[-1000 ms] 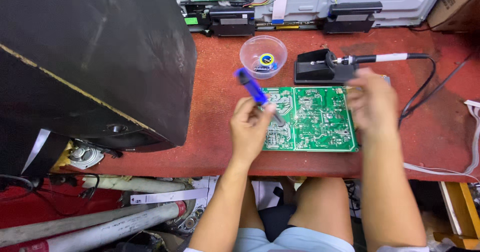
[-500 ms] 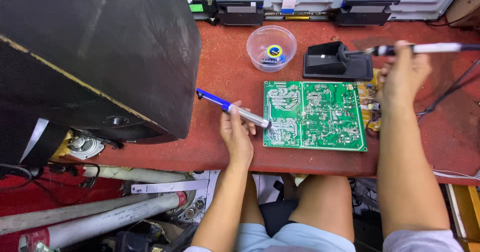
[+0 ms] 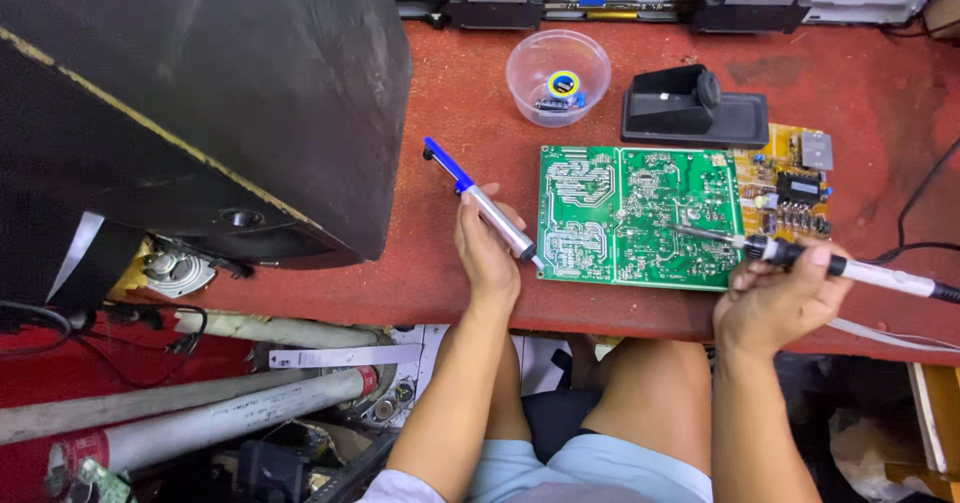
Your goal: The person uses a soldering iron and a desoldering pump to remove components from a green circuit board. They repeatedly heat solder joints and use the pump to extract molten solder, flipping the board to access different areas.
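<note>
Circuit board (image 3: 640,215): green, flat on the red table (image 3: 860,103) near its front edge, solder side up; a yellow section joins its right end.
Handling: likely light, stiff and fragile; best held by its bare edges.
Right hand (image 3: 775,303): closed around a soldering iron (image 3: 800,256), tip touching the board's right part.
Left hand (image 3: 487,248): closed on a blue and silver solder sucker (image 3: 480,198), nozzle at the board's left edge.
Behind: black iron stand (image 3: 690,108), clear plastic bowl (image 3: 557,76).
Left: large black casing (image 3: 200,93).

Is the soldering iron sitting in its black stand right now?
No, the right hand holds the soldering iron over the green board; the stand is empty.
</note>
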